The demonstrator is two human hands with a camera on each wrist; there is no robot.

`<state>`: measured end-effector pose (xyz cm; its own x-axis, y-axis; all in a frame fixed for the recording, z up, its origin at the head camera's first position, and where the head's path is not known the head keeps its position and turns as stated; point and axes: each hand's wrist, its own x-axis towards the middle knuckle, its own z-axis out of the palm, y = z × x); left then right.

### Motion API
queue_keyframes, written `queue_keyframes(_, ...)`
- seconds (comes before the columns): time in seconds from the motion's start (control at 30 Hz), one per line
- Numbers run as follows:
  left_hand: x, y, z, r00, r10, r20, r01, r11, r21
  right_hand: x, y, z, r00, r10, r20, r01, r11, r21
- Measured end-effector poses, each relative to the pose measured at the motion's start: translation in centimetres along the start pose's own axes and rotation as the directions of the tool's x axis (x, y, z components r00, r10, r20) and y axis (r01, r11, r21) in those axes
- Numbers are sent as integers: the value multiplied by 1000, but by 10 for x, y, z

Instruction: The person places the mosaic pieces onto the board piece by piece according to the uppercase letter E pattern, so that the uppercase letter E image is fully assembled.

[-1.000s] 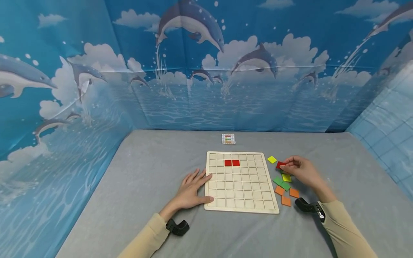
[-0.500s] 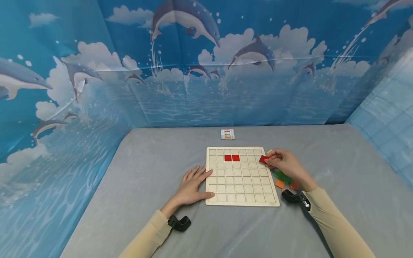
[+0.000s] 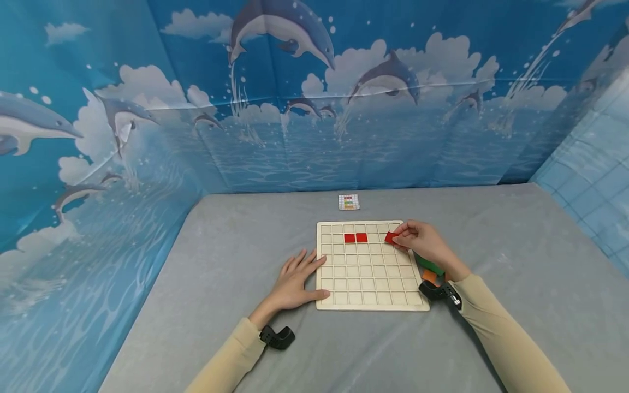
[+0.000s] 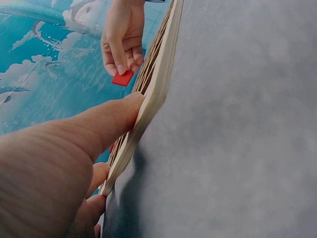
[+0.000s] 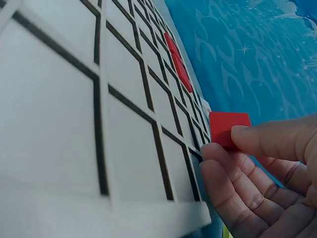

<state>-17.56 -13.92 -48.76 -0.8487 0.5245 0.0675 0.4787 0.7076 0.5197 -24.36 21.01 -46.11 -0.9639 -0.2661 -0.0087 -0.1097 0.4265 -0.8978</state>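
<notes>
A square wooden grid board (image 3: pixel 366 271) lies on the grey cloth. Two red tiles (image 3: pixel 355 238) sit side by side in its second row from the far edge. My left hand (image 3: pixel 291 285) rests along the board's left edge, fingers spread, thumb (image 4: pixel 111 116) and fingertips touching the rim. My right hand (image 3: pixel 426 244) pinches a third red square tile (image 5: pixel 223 130) between thumb and fingertips, holding it over the board's upper right part. In the left wrist view that red tile (image 4: pixel 122 78) shows beneath the right hand's thumb.
Beside the board's right edge lie green tiles (image 3: pixel 430 265) and orange tiles (image 3: pixel 429 275), partly hidden by my right hand and wrist. A small card with a coloured grid pattern (image 3: pixel 349 202) lies beyond the board. Behind the table hangs a blue dolphin backdrop (image 3: pixel 295 147).
My right hand has lifted the red tile from the loose tiles and carried it left over the board. The left hand stays on the board's edge. The head view has shifted slightly.
</notes>
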Motion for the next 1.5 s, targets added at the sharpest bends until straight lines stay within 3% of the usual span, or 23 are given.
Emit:
queue_keyframes(0.3, 1, 0, 0, 1000, 1, 7, -1, 1000, -9, 11, -6, 10, 1000, -30, 4, 30, 997, -73)
queue_keyframes(0.53, 1, 1, -1, 1000, 4, 5, -4, 1000, -10, 18, -15, 19, 993, -115, -28, 105, 969, -225)
queue_keyframes(0.77, 3, 2, -1, 1000, -1, 6, 1, 1000, -7, 25, -20, 25, 986, -165, -25, 153, 950, -271)
queue_keyframes(1.27, 0, 2, -1, 1000, -7, 2, 7, 1000, -11, 24, -17, 29, 986, -165, -10, 151, 928, -342)
queue_keyframes(1.5, 0, 2, -1, 1000, -3, -2, 3, 1000, -13, 24, -16, 30, 982, -189, 7, 176, 898, -403)
